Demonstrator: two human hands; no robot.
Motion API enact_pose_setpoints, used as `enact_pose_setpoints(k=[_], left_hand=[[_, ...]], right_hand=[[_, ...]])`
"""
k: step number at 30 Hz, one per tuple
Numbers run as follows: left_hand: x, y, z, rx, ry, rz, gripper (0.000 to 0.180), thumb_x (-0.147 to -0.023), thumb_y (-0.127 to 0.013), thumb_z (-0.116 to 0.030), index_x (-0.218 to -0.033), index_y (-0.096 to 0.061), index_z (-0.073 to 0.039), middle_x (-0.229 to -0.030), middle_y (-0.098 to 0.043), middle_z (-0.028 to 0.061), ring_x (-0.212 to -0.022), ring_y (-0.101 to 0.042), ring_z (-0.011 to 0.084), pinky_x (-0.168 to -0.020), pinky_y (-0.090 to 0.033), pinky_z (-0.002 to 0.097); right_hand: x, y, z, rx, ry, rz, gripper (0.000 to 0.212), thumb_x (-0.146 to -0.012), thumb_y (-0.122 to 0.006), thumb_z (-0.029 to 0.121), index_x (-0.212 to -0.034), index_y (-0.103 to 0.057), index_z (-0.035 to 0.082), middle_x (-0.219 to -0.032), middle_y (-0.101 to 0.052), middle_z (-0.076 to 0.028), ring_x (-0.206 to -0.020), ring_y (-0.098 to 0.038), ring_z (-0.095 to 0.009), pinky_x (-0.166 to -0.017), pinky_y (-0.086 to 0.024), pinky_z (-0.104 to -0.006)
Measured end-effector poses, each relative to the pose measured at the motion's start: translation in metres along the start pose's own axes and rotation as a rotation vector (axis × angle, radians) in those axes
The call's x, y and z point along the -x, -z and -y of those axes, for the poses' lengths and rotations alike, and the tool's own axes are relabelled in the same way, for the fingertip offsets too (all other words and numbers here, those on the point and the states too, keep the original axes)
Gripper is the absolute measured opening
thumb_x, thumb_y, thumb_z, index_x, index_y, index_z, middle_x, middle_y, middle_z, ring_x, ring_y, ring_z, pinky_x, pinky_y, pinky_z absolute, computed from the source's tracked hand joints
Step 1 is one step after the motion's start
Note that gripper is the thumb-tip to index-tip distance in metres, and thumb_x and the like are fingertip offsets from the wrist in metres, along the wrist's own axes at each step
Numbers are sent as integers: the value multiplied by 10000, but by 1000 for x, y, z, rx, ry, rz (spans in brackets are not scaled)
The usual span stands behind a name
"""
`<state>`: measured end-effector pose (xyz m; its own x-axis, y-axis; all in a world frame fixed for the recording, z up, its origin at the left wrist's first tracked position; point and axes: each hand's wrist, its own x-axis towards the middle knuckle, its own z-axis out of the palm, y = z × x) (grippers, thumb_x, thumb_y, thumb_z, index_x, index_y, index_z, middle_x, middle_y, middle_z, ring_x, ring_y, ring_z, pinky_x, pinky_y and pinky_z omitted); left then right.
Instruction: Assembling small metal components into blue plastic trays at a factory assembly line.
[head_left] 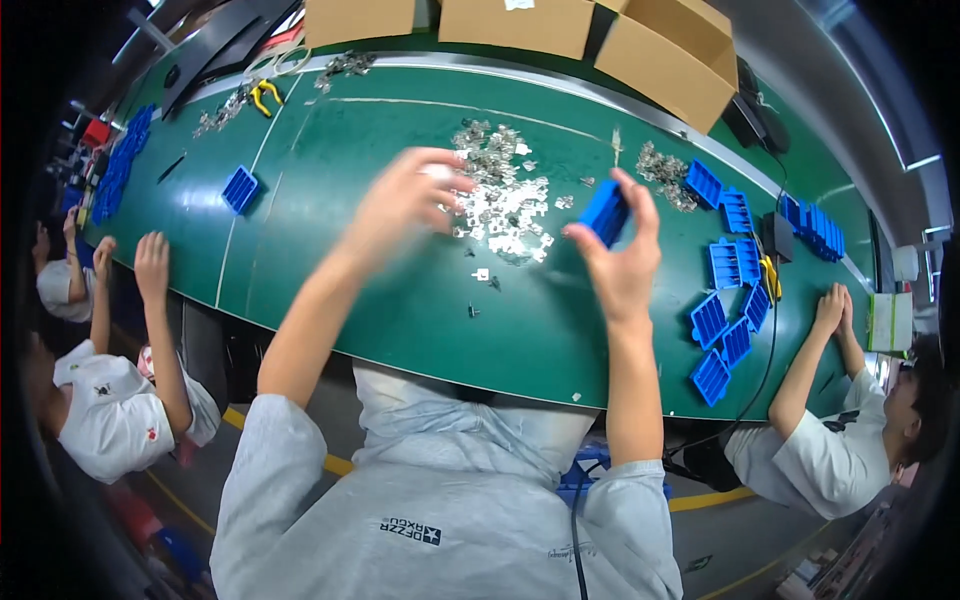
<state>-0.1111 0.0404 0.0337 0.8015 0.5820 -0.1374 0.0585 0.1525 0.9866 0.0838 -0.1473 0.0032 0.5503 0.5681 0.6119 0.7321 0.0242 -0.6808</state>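
My right hand (622, 262) grips a small blue plastic tray (603, 210) by its edges, tipped up on its side above the green table. My left hand (405, 205) hovers at the left edge of a heap of small silvery metal parts (505, 205). Its fingers are spread and smeared by motion. A bright white patch shows between those fingers; whether it is a part or a glare I cannot tell. Just below the heap lie a few loose parts, among them a flat shiny piece (481, 274) and a darker one (473, 311).
Several blue trays (724, 265) lie to the right, near a smaller pile of metal parts (665, 172). Another blue tray (240, 189) and yellow-handled pliers (265, 97) are on the left. Cardboard boxes (668, 58) line the back. Co-workers sit at both sides, their hands at the table (330, 250).
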Motion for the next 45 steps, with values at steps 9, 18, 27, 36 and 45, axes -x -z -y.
enact_pose_setpoints(k=[9,18,27,36,45], left_hand=[[-15,-63,33,322,-25,288,436,-959,-566,-228,-1318,-427,-24,-1207,-537,111,-996,-603,183,-712,-579,309],[-5,-69,31,410,-74,340,429,-927,-619,-178,-1290,-458,-18,-1205,-516,98,-1054,-557,194,-777,-593,337],[-49,10,50,-678,-667,-485,177,-800,-622,-122,-964,-680,-89,-1057,-609,98,-1020,-553,293,-882,-437,387],[-72,20,68,-715,-490,-477,196,-835,-570,-162,-959,-691,-72,-966,-645,113,-920,-603,295,-857,-458,380],[-33,63,34,-770,-258,-155,196,-854,-571,-139,-1009,-651,-50,-902,-627,98,-791,-589,201,-748,-485,320]], right_hand=[[10,-26,11,-100,89,31,754,-892,-599,482,-1388,-332,-18,-1415,-425,-202,-1338,-379,-358,-1116,-242,-464],[29,-28,17,-736,-689,218,464,-955,-565,401,-1139,-560,-25,-984,-612,-37,-855,-565,-100,-778,-469,-248],[14,-26,21,-930,-731,66,545,-992,-440,418,-1259,-457,-57,-1177,-592,-206,-1055,-622,-322,-838,-543,-380],[16,-34,17,-1118,-850,81,461,-950,-539,311,-1259,-459,-21,-1180,-587,-202,-1029,-616,-284,-787,-536,-345],[16,-24,26,-1235,-925,48,470,-937,-513,347,-1240,-465,-10,-1109,-601,-186,-928,-599,-243,-686,-483,-336]])
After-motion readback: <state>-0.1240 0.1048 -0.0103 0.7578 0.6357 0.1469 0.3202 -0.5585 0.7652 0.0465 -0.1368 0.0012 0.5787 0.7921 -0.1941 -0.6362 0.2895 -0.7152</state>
